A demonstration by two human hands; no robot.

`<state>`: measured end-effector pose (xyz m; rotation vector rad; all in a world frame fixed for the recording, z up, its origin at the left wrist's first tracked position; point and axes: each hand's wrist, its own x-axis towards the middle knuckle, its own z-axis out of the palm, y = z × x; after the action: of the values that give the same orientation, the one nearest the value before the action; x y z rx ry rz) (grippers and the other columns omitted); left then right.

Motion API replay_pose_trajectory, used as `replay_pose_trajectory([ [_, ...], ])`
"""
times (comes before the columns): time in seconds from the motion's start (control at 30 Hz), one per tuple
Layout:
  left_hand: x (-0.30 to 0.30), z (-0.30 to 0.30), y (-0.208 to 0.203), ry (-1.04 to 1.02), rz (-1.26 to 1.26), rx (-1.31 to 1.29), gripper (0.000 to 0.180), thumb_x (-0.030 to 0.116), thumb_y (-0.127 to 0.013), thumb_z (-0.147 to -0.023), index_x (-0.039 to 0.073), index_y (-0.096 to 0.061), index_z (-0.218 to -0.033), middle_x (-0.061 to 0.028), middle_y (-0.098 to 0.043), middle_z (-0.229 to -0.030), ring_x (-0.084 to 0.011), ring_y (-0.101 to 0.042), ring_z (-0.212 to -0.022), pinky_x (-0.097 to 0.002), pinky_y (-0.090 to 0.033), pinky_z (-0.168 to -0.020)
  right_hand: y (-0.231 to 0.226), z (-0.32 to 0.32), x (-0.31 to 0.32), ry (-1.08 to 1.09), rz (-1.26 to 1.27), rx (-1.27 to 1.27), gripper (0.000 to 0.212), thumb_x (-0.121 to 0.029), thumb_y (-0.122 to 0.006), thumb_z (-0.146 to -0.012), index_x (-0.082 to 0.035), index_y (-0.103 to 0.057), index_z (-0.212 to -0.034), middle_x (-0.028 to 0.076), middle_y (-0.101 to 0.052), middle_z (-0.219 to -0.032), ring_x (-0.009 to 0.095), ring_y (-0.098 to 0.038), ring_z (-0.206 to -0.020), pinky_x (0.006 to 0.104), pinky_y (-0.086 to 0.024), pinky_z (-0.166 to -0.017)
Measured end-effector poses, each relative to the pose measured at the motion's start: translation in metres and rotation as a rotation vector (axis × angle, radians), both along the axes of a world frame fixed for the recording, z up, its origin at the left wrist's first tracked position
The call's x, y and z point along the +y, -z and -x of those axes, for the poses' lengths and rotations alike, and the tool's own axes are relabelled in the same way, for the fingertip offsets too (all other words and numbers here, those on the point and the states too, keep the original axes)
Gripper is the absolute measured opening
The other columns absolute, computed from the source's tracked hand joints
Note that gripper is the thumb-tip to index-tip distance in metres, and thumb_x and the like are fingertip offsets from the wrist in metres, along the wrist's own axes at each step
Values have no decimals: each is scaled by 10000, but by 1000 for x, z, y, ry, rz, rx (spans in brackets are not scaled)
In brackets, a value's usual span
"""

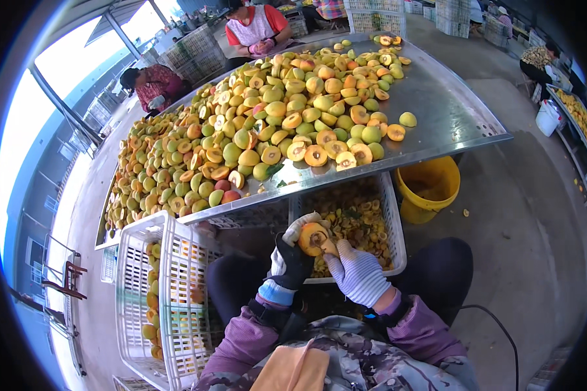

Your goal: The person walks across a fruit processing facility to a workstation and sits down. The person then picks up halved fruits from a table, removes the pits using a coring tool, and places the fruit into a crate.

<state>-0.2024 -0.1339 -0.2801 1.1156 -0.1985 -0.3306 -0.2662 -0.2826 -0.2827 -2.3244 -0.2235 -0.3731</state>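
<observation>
My left hand point(292, 251), in a dark and white glove with a light blue cuff, is closed round a peach half point(314, 239). Its orange cut face and brown hollow are turned up. My right hand point(360, 272), in a white-and-purple striped glove, is closed, its fingertips at the edge of that cut face. Whatever those fingers grip is too small to make out. Both hands are above a white plastic crate point(398, 242) of peach scraps point(365, 228), between my knees. Many peach halves point(267, 120) are heaped on the metal table point(437, 98) in front.
On the left, a white slatted crate point(176, 306) leans against another crate holding peaches point(152, 313). A yellow bucket point(430, 192) stands under the table's right edge. Two people point(257, 29) sit beyond the table, others farther right. A black cable point(502, 326) runs beside my right knee.
</observation>
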Motion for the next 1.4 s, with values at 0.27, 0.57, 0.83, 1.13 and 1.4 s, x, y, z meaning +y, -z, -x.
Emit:
replay_pose_trajectory([
  [0.27, -13, -9, -3, -111, -104, 62, 557, 490, -365, -959, -23, -576, -1008, -122, -640, -907, -209, -617, -831, -323, -494, -789, 18, -11, 14, 18, 97, 86, 314, -297, -523, -900, 9, -473, -948, 153, -568, -539, 342, -588, -478, 436, -471, -444],
  [0.57, -21, -16, 4, -212, -155, 103, 645, 552, -323, -950, -16, -609, -840, -139, -646, -767, -205, -618, -700, -290, -501, -688, 33, -12, 26, 73, 25, 98, 329, -288, -557, -876, 23, -476, -944, 169, -578, -556, 349, -600, -497, 434, -487, -452],
  [0.83, -21, -17, 13, -260, -79, 195, 593, 560, -416, -917, 12, -600, -785, -158, -639, -762, -245, -618, -693, -330, -513, -651, 22, -7, 31, 78, -24, 138, 331, -252, -575, -869, 53, -493, -970, 190, -582, -582, 375, -599, -532, 443, -483, -471],
  [1.13, -27, -11, 12, -363, 68, 239, 548, 519, -400, -944, 4, -573, -871, -149, -631, -793, -234, -612, -722, -337, -510, -690, 21, -10, 33, 116, 31, 219, 329, -271, -554, -887, 40, -480, -961, 184, -585, -580, 360, -599, -521, 437, -476, -449],
  [1.4, -20, -10, 15, -299, -33, 17, 564, 513, -368, -957, -1, -580, -859, -148, -646, -803, -206, -614, -719, -317, -505, -666, 34, -6, 33, 47, -122, 216, 351, -277, -519, -901, 62, -484, -985, 217, -585, -614, 396, -599, -565, 457, -486, -496],
])
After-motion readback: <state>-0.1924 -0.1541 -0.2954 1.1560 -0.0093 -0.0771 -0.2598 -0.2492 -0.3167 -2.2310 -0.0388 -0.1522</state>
